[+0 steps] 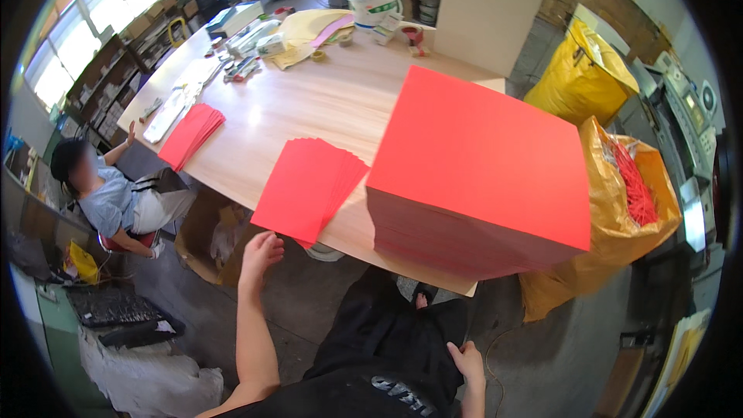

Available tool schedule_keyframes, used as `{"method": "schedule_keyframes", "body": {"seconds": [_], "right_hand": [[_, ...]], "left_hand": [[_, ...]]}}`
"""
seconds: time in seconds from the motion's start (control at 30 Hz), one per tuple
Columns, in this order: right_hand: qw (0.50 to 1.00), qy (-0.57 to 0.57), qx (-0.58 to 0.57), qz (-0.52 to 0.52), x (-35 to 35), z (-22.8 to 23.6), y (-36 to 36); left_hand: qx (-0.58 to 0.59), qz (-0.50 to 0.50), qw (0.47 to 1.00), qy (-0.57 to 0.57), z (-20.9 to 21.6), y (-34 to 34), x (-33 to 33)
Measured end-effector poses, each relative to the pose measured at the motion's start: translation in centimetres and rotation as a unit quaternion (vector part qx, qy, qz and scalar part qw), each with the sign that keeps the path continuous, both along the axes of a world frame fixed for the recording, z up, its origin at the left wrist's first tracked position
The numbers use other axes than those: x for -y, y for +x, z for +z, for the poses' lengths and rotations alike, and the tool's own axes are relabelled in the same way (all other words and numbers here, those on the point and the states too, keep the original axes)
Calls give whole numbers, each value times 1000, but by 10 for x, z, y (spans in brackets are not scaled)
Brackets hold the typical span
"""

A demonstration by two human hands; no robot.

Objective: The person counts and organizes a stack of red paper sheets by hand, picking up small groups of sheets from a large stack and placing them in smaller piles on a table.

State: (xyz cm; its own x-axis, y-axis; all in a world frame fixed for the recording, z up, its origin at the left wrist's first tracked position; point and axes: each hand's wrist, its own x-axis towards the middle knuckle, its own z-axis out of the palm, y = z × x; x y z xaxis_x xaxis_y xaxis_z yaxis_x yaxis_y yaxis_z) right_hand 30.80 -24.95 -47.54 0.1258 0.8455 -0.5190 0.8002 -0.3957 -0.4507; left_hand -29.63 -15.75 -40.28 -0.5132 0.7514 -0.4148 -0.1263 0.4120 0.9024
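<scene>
My left hand [261,254] is just off the table's front edge, next to the near corner of a fanned pile of red sheets [306,186]. Its fingers are curled together, with nothing visible in them and a small gap to the paper. Low beside my right thigh hangs my right hand [467,361], thumb apart from the fingers and holding nothing. A tall, squared stack of large red sheets [480,155] rises at the table's front right, beside the fan. Farther left, a smaller fanned pile of red sheets [192,136] lies near the table's left edge.
Across the wooden table [255,108] are a white bucket [374,1], tape rolls and papers. A seated person [116,193] is at the left, near a cardboard box [203,240]. Yellow sack [576,77] and orange sack [604,255] with red strands stand at the right.
</scene>
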Motion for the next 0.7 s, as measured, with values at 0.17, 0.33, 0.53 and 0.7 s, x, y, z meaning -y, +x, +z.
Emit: {"method": "schedule_keyframes", "body": {"seconds": [0.17,0.33,0.53,0.7], "right_hand": [[990,42,-110,77,-6,-5,2],[960,-23,-239,145,-1,33,-10],[854,-266,-439,83,17,78,13],[840,-285,-444,128,12,63,20]], "left_hand": [[-9,-45,981,186,81,56,-57],[-1,-154,928,341,134,131,-95],[109,-142,892,415,175,187,-108],[102,-100,899,415,195,221,-109]]}}
